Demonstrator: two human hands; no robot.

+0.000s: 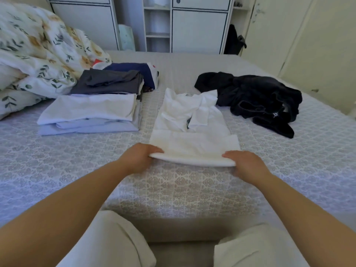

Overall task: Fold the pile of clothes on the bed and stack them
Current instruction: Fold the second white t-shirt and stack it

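Note:
A white shirt [190,128] lies lengthwise in the middle of the bed, its sleeves folded inward and its near hem lifted off the cover. My left hand [138,157] grips the hem's left corner, thumb on top. My right hand [248,164] grips the right corner the same way. To the left sits a stack of folded clothes [90,112], white on top with pale blue pieces beneath. Behind it are a folded grey garment [107,83] and a navy one [134,69]. A crumpled pile of black clothes [256,99] lies to the right.
The patterned bedspread [173,189] covers the bed. A floral duvet and pillows [38,54] are heaped at the far left. White cabinets [198,26] stand beyond the bed, with a dark bag [234,41] hanging beside them. My knees in light trousers press the bed's near edge.

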